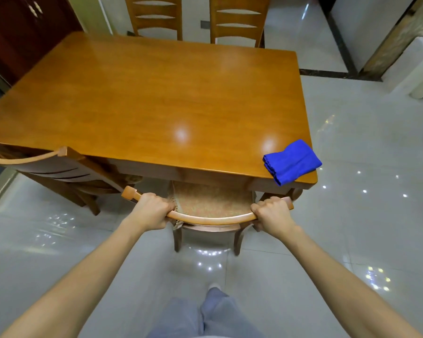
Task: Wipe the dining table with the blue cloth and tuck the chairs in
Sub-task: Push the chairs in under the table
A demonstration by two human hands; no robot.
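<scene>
Glossy grey tile floor (352, 215), reflective, probably slick under furniture legs. Wooden dining table (156, 93) at centre, top polished and shiny.

Blue cloth (292, 162): folded, lying on the near right corner of the table, right at the edge. Not in either hand. Judged soft, light and limp; easily gathered in one palm.

Near chair (213, 203): cushioned seat partly under the near table edge, back towards the person.
- Left hand (152, 211): fingers curled round the left part of the curved top rail.
- Right hand (274, 213): fingers curled round the right end of the same rail.

Second chair (59, 172): near left, angled, seat mostly beneath the table. Far left chair (154, 18) and far right chair (237, 18): close against the opposite side.

Handling of the near chair, as judged:
- Rigid wooden frame, moderate weight, no flex expected.
- Best hold: top rail, hands well apart, as at present.
- Push level and straight; uneven force likely to swing one leg off line.
- Keep force low on slick tile to avoid striking the table frame
</scene>
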